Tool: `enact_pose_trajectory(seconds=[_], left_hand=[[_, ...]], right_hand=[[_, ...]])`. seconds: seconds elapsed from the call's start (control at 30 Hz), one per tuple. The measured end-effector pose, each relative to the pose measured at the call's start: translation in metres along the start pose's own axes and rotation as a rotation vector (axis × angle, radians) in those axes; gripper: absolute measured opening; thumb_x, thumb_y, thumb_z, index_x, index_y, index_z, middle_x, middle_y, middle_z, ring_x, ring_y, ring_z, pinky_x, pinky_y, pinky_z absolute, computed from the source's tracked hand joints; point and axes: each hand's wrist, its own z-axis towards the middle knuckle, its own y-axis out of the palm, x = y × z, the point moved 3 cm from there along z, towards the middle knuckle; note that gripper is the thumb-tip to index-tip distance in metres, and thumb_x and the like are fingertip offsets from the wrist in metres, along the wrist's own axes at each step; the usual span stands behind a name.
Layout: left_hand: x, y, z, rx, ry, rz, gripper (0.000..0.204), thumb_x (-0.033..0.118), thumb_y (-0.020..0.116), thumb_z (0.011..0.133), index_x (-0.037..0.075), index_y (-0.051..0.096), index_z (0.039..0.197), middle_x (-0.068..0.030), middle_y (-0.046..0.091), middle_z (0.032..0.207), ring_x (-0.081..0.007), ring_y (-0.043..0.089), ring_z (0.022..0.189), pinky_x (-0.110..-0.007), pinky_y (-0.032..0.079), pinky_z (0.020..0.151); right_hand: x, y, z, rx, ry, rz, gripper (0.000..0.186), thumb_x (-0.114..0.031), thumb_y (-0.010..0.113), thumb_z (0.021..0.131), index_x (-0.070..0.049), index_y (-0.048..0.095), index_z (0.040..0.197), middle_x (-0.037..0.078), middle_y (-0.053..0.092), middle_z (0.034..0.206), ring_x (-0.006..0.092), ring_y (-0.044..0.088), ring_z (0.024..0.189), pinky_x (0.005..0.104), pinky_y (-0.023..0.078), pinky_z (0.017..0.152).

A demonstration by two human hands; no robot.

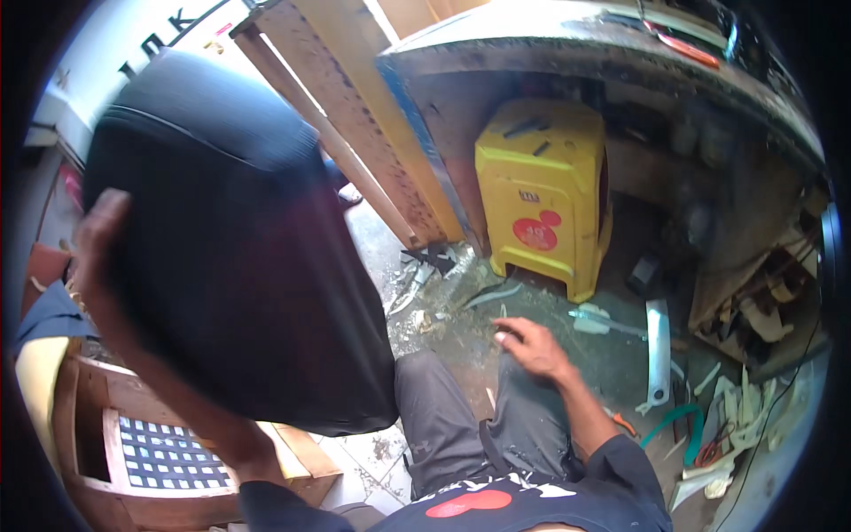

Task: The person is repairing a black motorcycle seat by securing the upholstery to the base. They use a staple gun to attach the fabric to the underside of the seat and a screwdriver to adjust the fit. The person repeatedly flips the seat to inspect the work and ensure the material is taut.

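A large black padded seat (239, 239), covered in smooth leather-like material with a seam near its upper end, is held up on my left side. My left hand (102, 226) is closed on its outer left edge; the forearm runs along beneath it, and part of the grip is hidden or blurred. Over my right knee, my right hand (534, 348) hangs with its fingers loosely bent and apart, holding nothing. The seat is well away from that hand.
A yellow plastic stool (541, 195) stands under a worn workbench (532, 58). Wooden boards (346, 115) lean beside it. On the littered floor lie a metal strip (657, 350), green tape (687, 426) and scraps (740, 417). A wooden frame with webbing (173, 457) is at lower left.
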Motion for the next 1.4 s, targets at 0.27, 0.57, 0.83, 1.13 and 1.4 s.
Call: enact_pose_trajectory(seconds=[0.27,0.57,0.83,1.13,1.4], left_hand=[[-0.181,-0.207,-0.029,0.357,-0.621,0.283,0.047,0.035,0.057,0.106,0.000,0.069,0.134,-0.0126,0.072,0.128,-0.0249,0.069,0.118,-0.039,0.050,0.112],[-0.202,-0.159,-0.225,0.698,-0.868,-0.669,0.062,0.051,0.048,0.111,-0.001,0.064,0.140,-0.0139,0.069,0.136,-0.0294,0.066,0.123,-0.043,0.049,0.114],[-0.181,0.019,-0.486,0.569,-1.294,-1.299,0.059,0.044,0.043,0.113,-0.005,0.067,0.135,-0.0152,0.075,0.127,-0.0282,0.073,0.111,-0.039,0.058,0.101],[-0.135,0.098,-0.494,0.192,-1.346,-1.282,0.049,0.041,0.046,0.115,-0.001,0.069,0.124,-0.0099,0.075,0.119,-0.0175,0.071,0.107,-0.032,0.056,0.098],[-0.137,0.071,-0.424,-0.510,-1.120,-1.279,0.044,0.044,0.053,0.111,0.003,0.069,0.116,-0.0030,0.071,0.104,-0.0109,0.064,0.097,-0.027,0.051,0.090]], right_hand=[[0.009,0.082,0.075,-0.266,0.361,0.707,0.079,-0.063,0.046,0.110,0.000,0.047,0.157,0.020,0.055,0.152,0.0321,0.061,0.130,0.0483,0.056,0.105],[0.029,-0.018,0.089,0.232,0.235,1.261,0.063,-0.054,0.047,0.111,-0.002,0.061,0.145,0.013,0.068,0.140,0.0276,0.066,0.127,0.0421,0.053,0.111],[0.100,-0.126,-0.182,0.683,0.530,0.739,0.076,-0.063,0.055,0.104,-0.001,0.058,0.148,0.016,0.061,0.149,0.0325,0.061,0.135,0.0456,0.048,0.115],[0.127,-0.108,-0.240,0.402,0.438,-0.808,0.065,-0.048,0.040,0.114,0.007,0.063,0.140,0.033,0.064,0.138,0.0493,0.058,0.132,0.0452,0.044,0.112],[-0.096,-0.019,-0.055,-0.013,-0.122,-0.850,0.046,-0.030,0.059,0.107,0.001,0.063,0.141,0.026,0.062,0.147,0.0438,0.058,0.136,0.0467,0.048,0.112]])
